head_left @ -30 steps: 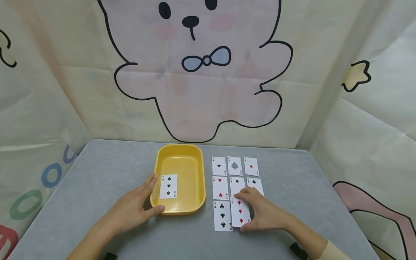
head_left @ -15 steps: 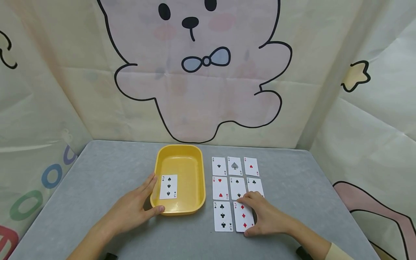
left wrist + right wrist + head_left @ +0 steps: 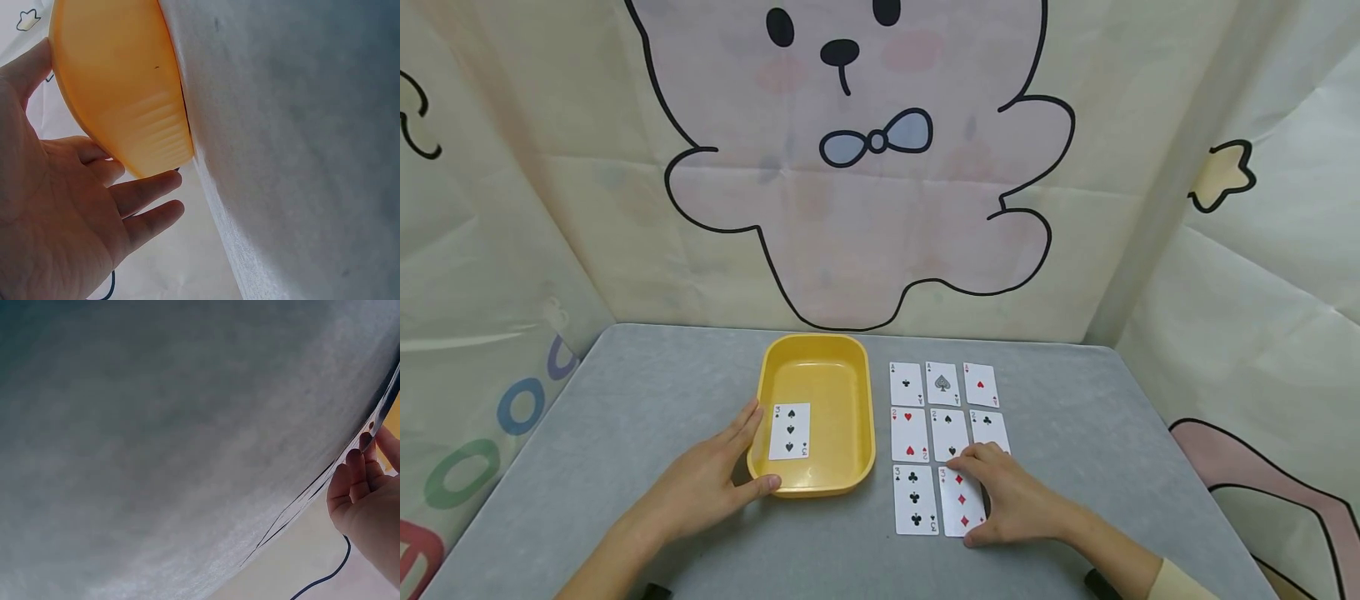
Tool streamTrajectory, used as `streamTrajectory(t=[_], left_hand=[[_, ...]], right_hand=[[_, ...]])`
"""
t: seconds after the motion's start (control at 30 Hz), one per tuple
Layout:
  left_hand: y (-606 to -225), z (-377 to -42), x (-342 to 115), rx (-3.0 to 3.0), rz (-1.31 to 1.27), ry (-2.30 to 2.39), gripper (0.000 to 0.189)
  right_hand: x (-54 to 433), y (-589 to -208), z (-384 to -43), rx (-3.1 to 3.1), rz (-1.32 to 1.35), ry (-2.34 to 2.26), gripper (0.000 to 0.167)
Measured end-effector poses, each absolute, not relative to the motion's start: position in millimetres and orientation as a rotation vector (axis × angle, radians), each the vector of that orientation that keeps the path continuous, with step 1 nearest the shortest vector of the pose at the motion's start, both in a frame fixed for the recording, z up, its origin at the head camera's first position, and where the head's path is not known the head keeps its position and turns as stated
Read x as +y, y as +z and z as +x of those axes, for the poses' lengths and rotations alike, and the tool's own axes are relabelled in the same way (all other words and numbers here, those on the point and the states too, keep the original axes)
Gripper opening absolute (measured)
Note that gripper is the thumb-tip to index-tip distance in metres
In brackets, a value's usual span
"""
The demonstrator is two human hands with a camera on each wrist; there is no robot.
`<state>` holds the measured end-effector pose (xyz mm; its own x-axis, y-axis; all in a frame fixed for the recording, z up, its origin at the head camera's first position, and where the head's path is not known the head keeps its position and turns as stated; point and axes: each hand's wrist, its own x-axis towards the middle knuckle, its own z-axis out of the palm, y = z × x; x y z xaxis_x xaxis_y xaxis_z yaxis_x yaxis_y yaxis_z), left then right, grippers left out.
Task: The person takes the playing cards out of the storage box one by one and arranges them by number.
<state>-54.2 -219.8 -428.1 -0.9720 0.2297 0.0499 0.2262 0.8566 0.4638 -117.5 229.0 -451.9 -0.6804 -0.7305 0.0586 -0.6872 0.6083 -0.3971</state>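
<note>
My left hand (image 3: 703, 479) holds the yellow plastic tray (image 3: 862, 417) by its near left corner, thumb at the front rim and fingers along the left side. In the left wrist view, the hand (image 3: 69, 206) spans the tray's outer wall (image 3: 119, 75). Inside the tray lies a three of spades (image 3: 789, 432). My right hand (image 3: 1018, 500) holds a three of diamonds (image 3: 958, 498), index fingertip at its far edge and thumb at its near edge. That card lies beside the three of clubs (image 3: 915, 500). In the right wrist view, the hand (image 3: 369, 500) curls at the cards' edge.
Aces of clubs (image 3: 906, 384), spades (image 3: 942, 383) and hearts (image 3: 981, 385) form the back row. Twos of hearts (image 3: 909, 434), spades (image 3: 949, 430) and clubs (image 3: 989, 427) lie before them. The grey table (image 3: 647, 392) meets a printed curtain (image 3: 880, 250) behind.
The three of diamonds moved right and slightly toward me with my right hand, off the edge of the three of clubs, then stayed put. My left hand and the tray kept still.
</note>
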Motion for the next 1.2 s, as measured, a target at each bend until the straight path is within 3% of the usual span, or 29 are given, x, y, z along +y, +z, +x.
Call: streamTrajectory(t=[0.6, 0.87, 1.2], left_hand=[[-428, -53, -221, 3.03, 0.382, 0.755, 0.101], [-428, -53, -221, 3.025, 0.377, 0.753, 0.101], [-430, -54, -222, 3.024, 0.399, 0.769, 0.1]], right_hand=[[230, -444, -120, 2.752, -1.153, -0.529, 0.089], [231, -414, -135, 2.732, -1.036, -0.592, 0.089], [210, -378, -151, 2.687, -1.091, -0.679, 0.084]])
